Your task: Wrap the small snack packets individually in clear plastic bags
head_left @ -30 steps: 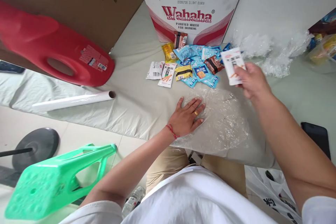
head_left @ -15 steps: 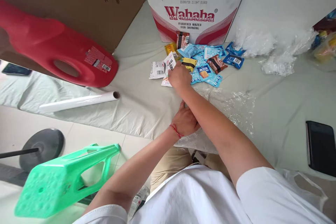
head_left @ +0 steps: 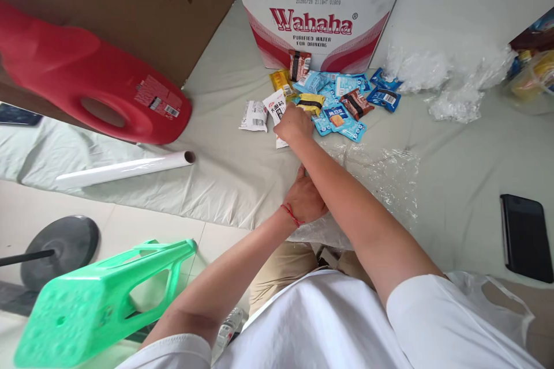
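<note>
My right hand [head_left: 295, 125] reaches across to the left edge of the snack pile, its fingers closed on a white snack packet [head_left: 277, 105] with dark print. Just left of it lies another white packet [head_left: 254, 116]. A yellow packet [head_left: 310, 104], blue packets [head_left: 340, 118] and a brown packet [head_left: 356, 104] lie to the right of that hand. Nearer my body, my left hand [head_left: 305, 199], with a red string on the wrist, rests at the table edge by clear plastic film [head_left: 381, 176]. My right forearm partly covers its fingers, and what they hold is hidden.
A Wahaha box [head_left: 320, 26] stands behind the packets. At the left are a red jug [head_left: 86, 81], a white roll [head_left: 125, 170] and a green stool [head_left: 104, 300]. Crumpled plastic [head_left: 454, 83] and a black phone [head_left: 526, 236] lie at the right.
The white packet under my right hand has turned and shifted slightly, and the one beside it has slid a little left. My left hand has stayed nearly in place.
</note>
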{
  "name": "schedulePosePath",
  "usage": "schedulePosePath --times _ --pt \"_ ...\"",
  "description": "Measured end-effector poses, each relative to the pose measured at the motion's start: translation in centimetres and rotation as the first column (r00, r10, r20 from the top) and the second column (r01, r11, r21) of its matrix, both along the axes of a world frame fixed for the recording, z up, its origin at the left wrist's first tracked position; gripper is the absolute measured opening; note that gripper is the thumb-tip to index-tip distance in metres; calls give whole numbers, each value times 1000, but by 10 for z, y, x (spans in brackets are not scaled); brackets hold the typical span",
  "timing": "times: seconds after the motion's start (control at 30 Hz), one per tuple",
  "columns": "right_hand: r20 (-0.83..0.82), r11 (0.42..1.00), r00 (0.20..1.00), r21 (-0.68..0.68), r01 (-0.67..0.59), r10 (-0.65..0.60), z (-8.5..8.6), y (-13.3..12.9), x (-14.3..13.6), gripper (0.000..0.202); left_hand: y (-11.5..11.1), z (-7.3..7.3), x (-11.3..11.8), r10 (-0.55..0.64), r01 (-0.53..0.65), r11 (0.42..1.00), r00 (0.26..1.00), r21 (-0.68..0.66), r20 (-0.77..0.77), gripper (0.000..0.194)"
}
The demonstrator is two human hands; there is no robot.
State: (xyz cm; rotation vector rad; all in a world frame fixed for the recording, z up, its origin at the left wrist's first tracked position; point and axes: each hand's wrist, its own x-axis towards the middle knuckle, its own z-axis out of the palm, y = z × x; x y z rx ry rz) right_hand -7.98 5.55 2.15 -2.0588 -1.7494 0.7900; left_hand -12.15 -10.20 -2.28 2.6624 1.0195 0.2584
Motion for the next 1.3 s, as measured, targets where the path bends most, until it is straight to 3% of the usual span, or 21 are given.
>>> schedulePosePath --times 0.1,0.2,0.27,0.4,0.5,0.6,0.7,0.77,0.97,1.1,1.2,1.3 --pt "32 995 996 41 -90 89 8 -11 3 46 0 3 0 1 -1 1000 1000 -11 13 59" --pt "98 979 979 83 -187 179 28 -21 28 49 -1 7 2 14 -14 1000 1000 -14 9 53" --pt "205 972 964 124 -198 170 47 -26 67 53 -1 9 3 24 -24 1000 1000 -1 1 55" --pt "470 985 882 141 -98 20 77 -29 178 59 -2 9 4 31 -31 999 999 22 -8 59" --pt "609 992 791 123 -23 -57 70 -32 252 63 -2 9 4 32 -32 999 999 27 -12 59" --pt "667 999 745 29 -21 -4 44 -42 291 59 -2 9 4 36 -35 999 999 24 -21 59" --pt "645 996 760 -69 -55 86 22 -54 303 51 -1 10 5 39 -39 999 999 19 -29 58" --pt "632 998 772 -46 -51 69 16 -60 306 48 -1 9 5 41 -40 999 999 18 -34 58" --pt "557 997 830 -73 14 29 24 -60 326 41 -1 8 5 50 -50 999 998 21 -43 58" --pt "368 997 927 -1 83 -77 26 -62 344 43 -1 8 5 51 -50 999 998 21 -42 58" --pt "282 977 939 -15 210 -198 23 -67 353 45 -1 9 5 55 -55 998 998 17 -35 57" --pt "133 973 964 46 224 -229 24 -79 349 39 -1 9 4 55 -55 998 998 8 -29 54"
